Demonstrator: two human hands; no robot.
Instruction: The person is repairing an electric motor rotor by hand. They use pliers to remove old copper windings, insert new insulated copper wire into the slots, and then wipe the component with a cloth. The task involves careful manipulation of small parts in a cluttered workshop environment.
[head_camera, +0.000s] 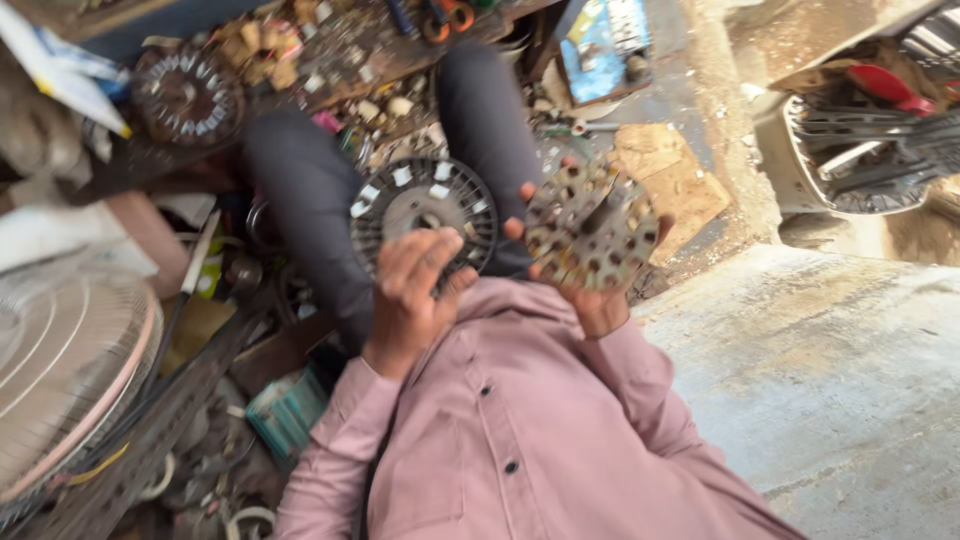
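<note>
Much clutter (200, 420) (bare concrete floor (820, 380) beside)

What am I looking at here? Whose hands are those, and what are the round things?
This picture comes from a camera worn on a person's head, looking down, so you see their own pink shirt, dark trousers and two hands. The left hand rests on a round dark motor part with white tabs around its ring, lying on their lap. The right hand holds up a round metal disc full of holes. Around them lie lots of workshop bits: a fan guard at the left, another round part at the top left, and a concrete floor on the right.
</note>
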